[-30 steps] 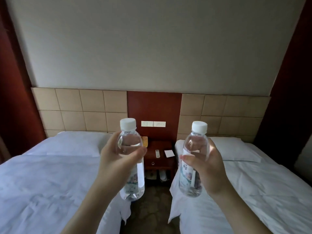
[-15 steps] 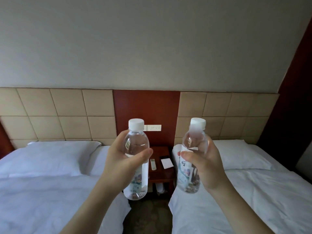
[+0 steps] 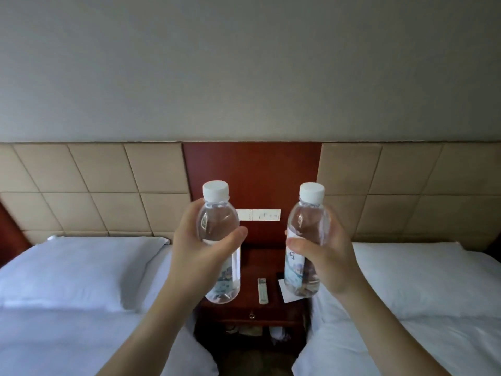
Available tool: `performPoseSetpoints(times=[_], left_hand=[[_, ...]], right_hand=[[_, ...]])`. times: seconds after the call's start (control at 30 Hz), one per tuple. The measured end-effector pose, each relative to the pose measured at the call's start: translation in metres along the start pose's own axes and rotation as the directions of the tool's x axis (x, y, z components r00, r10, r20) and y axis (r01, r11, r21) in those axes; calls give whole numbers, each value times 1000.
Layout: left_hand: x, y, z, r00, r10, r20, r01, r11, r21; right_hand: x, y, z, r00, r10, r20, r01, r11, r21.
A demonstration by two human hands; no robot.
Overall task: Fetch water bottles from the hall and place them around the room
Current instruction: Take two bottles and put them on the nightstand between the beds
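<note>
I hold two clear water bottles with white caps, both upright in front of me. My left hand grips the left bottle around its middle. My right hand grips the right bottle the same way. Both bottles hang in the air above a dark red wooden nightstand that stands between two beds. My fingers hide part of each label.
A white remote and a white card lie on the nightstand. White-sheeted beds with pillows flank it, the left bed and the right bed. Wall switches sit on the red panel behind. Slippers show on the shelf under the drawer.
The view has closed in on the nightstand, which now looks larger and sits right below the bottles. Both hands keep their grip, and the bottles are held a little farther apart.
</note>
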State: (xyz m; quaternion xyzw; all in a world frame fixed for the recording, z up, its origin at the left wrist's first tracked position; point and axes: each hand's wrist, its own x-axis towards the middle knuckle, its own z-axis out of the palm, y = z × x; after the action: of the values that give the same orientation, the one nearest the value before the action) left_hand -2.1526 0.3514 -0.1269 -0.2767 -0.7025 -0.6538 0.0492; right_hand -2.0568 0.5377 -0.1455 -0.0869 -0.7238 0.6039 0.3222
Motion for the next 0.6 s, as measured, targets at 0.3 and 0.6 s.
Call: performPoseSetpoints(times=[0.3,0.6], left_hand=[[132,-127,54,992,-96,87,97,995,-18],[259,-306,128,971,-181,158,176,983,47]], right_hand=[[140,111,5,989,146,-18,-147,988,-50],[267,273,17,935,351,-42,-354,925,-140]])
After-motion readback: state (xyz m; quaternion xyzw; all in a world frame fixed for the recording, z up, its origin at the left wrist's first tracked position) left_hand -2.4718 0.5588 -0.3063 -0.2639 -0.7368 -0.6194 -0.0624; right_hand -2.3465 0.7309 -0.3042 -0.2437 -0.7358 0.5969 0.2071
